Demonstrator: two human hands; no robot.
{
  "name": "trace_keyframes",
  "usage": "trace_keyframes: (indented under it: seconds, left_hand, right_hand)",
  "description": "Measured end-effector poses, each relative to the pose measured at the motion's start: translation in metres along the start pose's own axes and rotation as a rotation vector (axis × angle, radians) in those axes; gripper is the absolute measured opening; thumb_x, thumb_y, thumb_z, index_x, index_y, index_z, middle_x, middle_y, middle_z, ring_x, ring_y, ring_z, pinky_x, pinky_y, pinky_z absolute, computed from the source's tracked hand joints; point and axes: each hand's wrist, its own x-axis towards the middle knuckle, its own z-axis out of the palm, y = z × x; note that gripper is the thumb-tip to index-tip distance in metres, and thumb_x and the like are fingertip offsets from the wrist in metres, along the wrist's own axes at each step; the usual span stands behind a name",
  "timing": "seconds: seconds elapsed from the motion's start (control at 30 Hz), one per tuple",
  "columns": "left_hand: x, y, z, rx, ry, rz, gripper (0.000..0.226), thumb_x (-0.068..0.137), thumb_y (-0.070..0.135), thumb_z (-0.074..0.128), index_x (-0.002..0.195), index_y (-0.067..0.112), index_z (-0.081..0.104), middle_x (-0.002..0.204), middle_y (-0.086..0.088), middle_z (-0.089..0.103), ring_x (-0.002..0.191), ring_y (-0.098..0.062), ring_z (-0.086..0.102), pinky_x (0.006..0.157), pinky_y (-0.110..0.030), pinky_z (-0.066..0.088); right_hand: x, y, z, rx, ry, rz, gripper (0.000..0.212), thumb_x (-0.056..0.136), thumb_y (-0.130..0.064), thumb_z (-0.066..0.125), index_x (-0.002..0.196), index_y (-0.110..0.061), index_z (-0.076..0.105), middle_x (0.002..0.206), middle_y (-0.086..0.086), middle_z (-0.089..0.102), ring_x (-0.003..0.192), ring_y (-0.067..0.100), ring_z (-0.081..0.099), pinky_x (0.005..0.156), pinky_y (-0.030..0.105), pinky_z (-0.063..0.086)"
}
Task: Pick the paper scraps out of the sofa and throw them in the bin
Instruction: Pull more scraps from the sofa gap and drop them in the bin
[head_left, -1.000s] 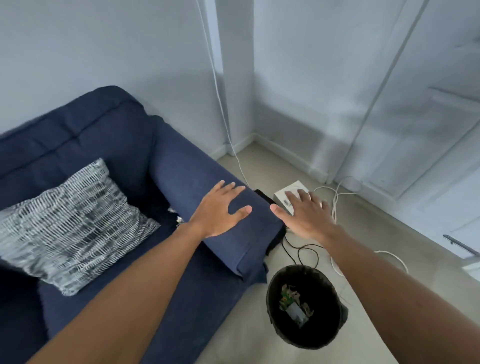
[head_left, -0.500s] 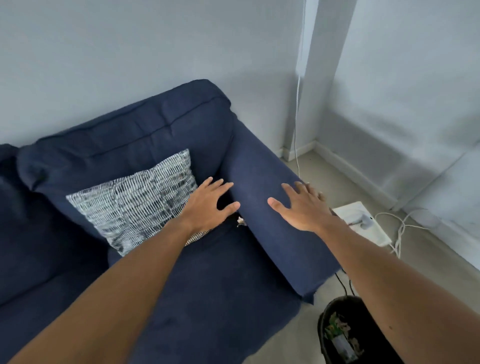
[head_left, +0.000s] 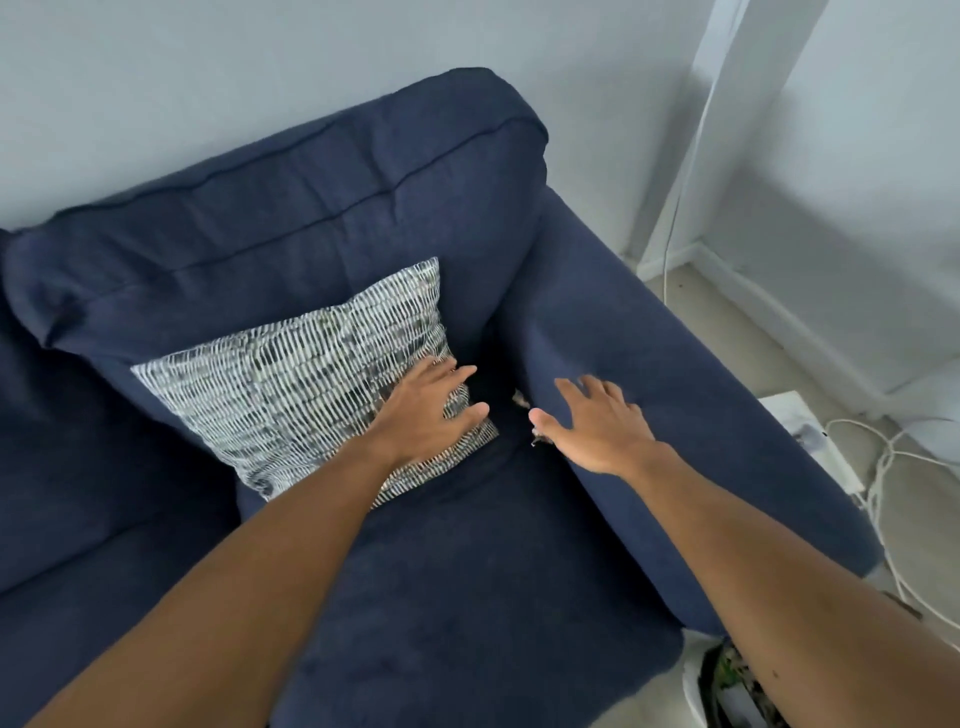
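A navy blue sofa (head_left: 467, 561) fills the view. Small pale paper scraps (head_left: 519, 399) poke out of the dark gap between the seat cushion and the right armrest, with another scrap (head_left: 537, 440) just below. My left hand (head_left: 426, 410) lies open, fingers spread, on the corner of a black-and-white patterned cushion (head_left: 291, 384), left of the gap. Open as well, my right hand (head_left: 597, 426) rests on the armrest's inner side, its thumb beside the lower scrap. The black bin (head_left: 727, 686) shows at the bottom right, mostly hidden by my right forearm.
The sofa's right armrest (head_left: 701, 415) runs diagonally toward the bin. On the beige floor to the right lie a white box (head_left: 800, 426) and tangled white cables (head_left: 883, 467). White walls and a corner pillar stand behind the sofa.
The view has swung left from the bin and floor onto the sofa. Both hands have moved left, from over the armrest and floor to either side of the gap with the scraps.
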Motion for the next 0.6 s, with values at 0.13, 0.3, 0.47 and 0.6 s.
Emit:
trace_keyframes:
  seconds: [0.13,0.3,0.47,0.6]
  left_hand:
    - [0.032,-0.016,0.021,-0.052,-0.044,0.012,0.083,0.086,0.075,0.035,0.156,0.032,0.028,0.165,0.000,0.022,0.154,-0.019,0.002,0.122,-0.043,0.004]
    - [0.078,-0.029,0.060,-0.076,-0.107,0.031,0.074,0.093,0.064,0.046,0.156,0.030,0.028,0.165,-0.001,0.024,0.154,-0.021,0.004,0.124,-0.042,0.008]
    - [0.120,-0.037,0.100,-0.063,-0.138,0.060,0.071,0.094,0.055,0.053,0.155,0.024,0.033,0.161,-0.003,0.033,0.152,-0.026,0.016,0.123,-0.039,0.013]
    - [0.146,-0.042,0.132,-0.069,-0.128,0.098,0.066,0.092,0.053,0.055,0.149,0.020,0.044,0.150,-0.003,0.050,0.142,-0.028,0.037,0.117,-0.044,0.031]
  right_hand:
    - [0.028,-0.005,0.022,0.001,-0.032,0.012,0.079,0.091,-0.074,0.028,0.154,-0.027,0.024,0.161,0.009,0.022,0.147,0.030,0.017,0.111,0.054,0.027]
    - [0.062,-0.009,0.059,0.043,-0.038,0.023,0.071,0.094,-0.067,0.035,0.151,-0.025,0.029,0.155,0.008,0.032,0.139,0.030,0.031,0.103,0.051,0.038]
    - [0.090,-0.008,0.099,0.043,-0.093,0.069,0.063,0.100,-0.051,0.044,0.152,-0.019,0.029,0.154,0.009,0.030,0.139,0.030,0.035,0.105,0.047,0.041]
    - [0.110,-0.005,0.132,0.004,-0.082,0.091,0.058,0.101,-0.034,0.051,0.150,-0.014,0.029,0.154,0.009,0.029,0.135,0.030,0.041,0.103,0.044,0.045]
